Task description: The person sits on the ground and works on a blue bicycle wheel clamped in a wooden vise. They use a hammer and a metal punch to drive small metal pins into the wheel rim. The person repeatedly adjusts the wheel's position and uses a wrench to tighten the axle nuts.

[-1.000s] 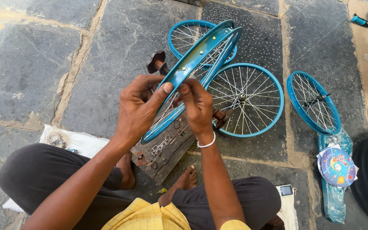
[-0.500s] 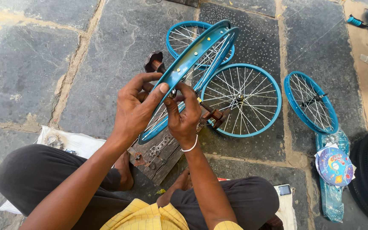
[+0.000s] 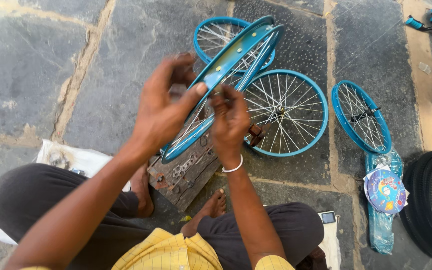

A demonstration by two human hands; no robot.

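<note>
Rim [image 3: 226, 62] rests on your left thumb [image 3: 198, 90]; right fingers [image 3: 223, 100] pinch something small; loosen either and it drops onto the spokes [image 3: 286, 112].

Person seen from above, filling the lower half of the frame. Wore a yellow short-sleeved shirt with a fine check pattern [image 3: 168, 252], visible at bottom centre, a sleeve edge showing again at lower right of centre. Dark charcoal loose cloth trousers [image 3: 36, 200] covered both legs, spreading from lower left to lower right. Forearms were bare. A thin white ring bangle [image 3: 232, 168] circled the wrist of the right hand [image 3: 230, 122]; the left hand [image 3: 163, 107] carried no ornament. Feet were bare, no footwear, toes visible near centre of the frame.
</note>
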